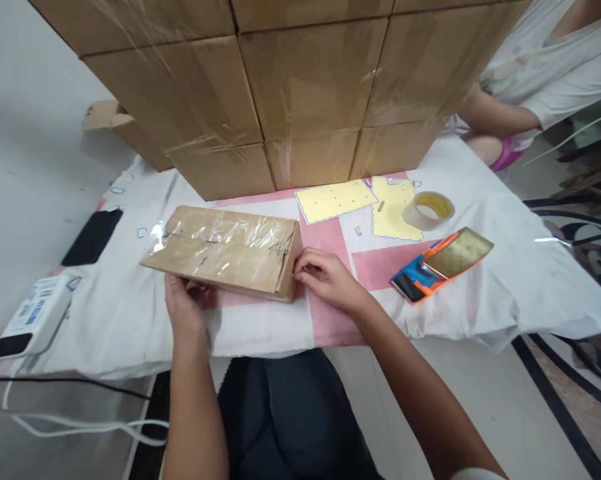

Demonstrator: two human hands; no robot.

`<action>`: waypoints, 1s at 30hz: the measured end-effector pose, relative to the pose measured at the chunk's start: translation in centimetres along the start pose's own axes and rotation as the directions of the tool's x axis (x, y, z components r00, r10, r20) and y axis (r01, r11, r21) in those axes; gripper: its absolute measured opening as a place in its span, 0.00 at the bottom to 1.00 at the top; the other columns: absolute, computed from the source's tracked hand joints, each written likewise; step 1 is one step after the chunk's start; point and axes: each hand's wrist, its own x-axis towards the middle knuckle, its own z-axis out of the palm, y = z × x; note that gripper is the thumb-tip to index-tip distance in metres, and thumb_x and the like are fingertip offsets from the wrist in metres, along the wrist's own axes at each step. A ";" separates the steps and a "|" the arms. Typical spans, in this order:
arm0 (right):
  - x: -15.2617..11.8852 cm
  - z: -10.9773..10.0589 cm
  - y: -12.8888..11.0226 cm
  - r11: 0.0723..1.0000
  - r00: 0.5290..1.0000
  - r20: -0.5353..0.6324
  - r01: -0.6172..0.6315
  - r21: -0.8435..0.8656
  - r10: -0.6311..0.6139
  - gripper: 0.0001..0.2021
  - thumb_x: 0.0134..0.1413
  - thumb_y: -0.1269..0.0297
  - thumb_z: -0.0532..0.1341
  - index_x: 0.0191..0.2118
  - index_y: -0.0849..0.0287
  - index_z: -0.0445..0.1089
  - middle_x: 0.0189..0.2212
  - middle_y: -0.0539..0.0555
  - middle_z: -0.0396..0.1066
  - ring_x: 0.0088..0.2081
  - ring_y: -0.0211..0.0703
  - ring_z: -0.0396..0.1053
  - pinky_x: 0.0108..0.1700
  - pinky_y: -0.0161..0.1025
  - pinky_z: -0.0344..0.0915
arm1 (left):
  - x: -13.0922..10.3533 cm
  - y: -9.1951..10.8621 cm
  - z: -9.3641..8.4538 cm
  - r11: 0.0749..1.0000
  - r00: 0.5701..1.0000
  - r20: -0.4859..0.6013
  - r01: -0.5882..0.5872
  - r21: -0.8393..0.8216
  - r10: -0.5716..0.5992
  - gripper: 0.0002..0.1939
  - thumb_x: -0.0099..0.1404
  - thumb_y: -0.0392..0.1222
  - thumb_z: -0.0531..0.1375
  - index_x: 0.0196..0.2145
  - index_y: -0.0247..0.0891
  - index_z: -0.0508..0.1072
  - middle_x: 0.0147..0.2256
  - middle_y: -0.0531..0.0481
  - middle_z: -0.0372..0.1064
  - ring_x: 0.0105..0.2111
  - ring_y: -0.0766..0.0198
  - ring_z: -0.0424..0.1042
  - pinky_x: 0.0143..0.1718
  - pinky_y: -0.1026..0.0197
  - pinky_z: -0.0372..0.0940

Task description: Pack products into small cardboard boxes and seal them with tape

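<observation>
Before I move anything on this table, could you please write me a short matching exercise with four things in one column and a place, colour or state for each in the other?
Things:
1. Tape dispenser
2. Loose tape roll
3. Small taped cardboard box
4. Stacked cartons

Descriptions:
A. Left hand at its near edge, right hand at its end
B. Piled up at the far side of the table
C. Orange and blue
D. Partly over a yellow sheet

Right pairs: 1-C, 2-D, 3-A, 4-B.
</observation>
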 end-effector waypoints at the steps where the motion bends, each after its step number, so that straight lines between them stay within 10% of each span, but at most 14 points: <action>1: 0.0 -0.1 -0.1 0.999 1.000 0.013 0.023 -0.023 -0.022 0.06 0.59 0.75 0.60 0.34 0.58 0.71 0.34 0.50 0.69 0.36 0.38 0.66 0.36 0.36 0.60 | 0.0 -0.1 0.0 1.000 1.000 0.003 0.001 -0.003 -0.001 0.27 0.66 0.68 0.53 0.46 0.41 0.70 0.33 0.53 0.66 0.26 0.68 0.64 0.28 0.65 0.63; 16: -0.3 -0.2 0.2 0.979 0.989 0.004 0.144 -0.141 -0.145 0.03 0.60 0.70 0.63 0.38 0.55 0.69 0.42 0.55 0.65 0.47 0.45 0.67 0.49 0.43 0.67 | 0.5 -0.5 -0.1 0.996 0.997 0.014 -0.071 0.054 0.070 0.29 0.67 0.69 0.51 0.45 0.41 0.70 0.33 0.54 0.65 0.26 0.70 0.65 0.28 0.66 0.63; 21: -0.3 0.0 0.5 0.994 0.997 -0.070 0.036 -0.107 -0.044 0.42 0.53 0.62 0.70 0.68 0.49 0.47 0.67 0.61 0.49 0.67 0.55 0.52 0.65 0.55 0.56 | 0.4 -0.7 0.1 0.998 1.000 -0.009 -0.009 0.065 0.010 0.29 0.68 0.69 0.49 0.48 0.41 0.70 0.36 0.52 0.67 0.28 0.69 0.65 0.29 0.66 0.64; 24: -0.1 0.3 0.6 1.000 0.999 0.019 -0.028 0.006 0.027 0.45 0.53 0.60 0.70 0.71 0.48 0.45 0.67 0.59 0.52 0.67 0.55 0.54 0.66 0.53 0.55 | 0.3 -0.4 0.2 0.995 1.000 -0.001 0.013 0.102 -0.013 0.32 0.68 0.70 0.49 0.56 0.43 0.65 0.41 0.49 0.68 0.28 0.69 0.65 0.28 0.65 0.66; 27: 0.3 0.6 0.6 0.999 0.998 0.055 -0.037 0.011 0.037 0.43 0.48 0.59 0.73 0.68 0.51 0.55 0.59 0.59 0.62 0.60 0.55 0.62 0.61 0.52 0.61 | -0.8 0.7 0.5 0.970 0.987 -0.010 -0.157 0.184 0.162 0.37 0.68 0.67 0.53 0.67 0.48 0.48 0.60 0.38 0.57 0.44 0.61 0.72 0.39 0.56 0.72; 30: 0.4 1.0 0.6 0.999 0.998 0.060 -0.016 -0.035 0.018 0.40 0.46 0.56 0.75 0.64 0.55 0.62 0.56 0.59 0.63 0.57 0.54 0.64 0.59 0.50 0.64 | -3.3 2.1 1.3 0.839 0.861 0.036 -0.503 0.208 0.507 0.41 0.69 0.66 0.51 0.69 0.45 0.42 0.69 0.33 0.39 0.66 0.47 0.55 0.57 0.45 0.65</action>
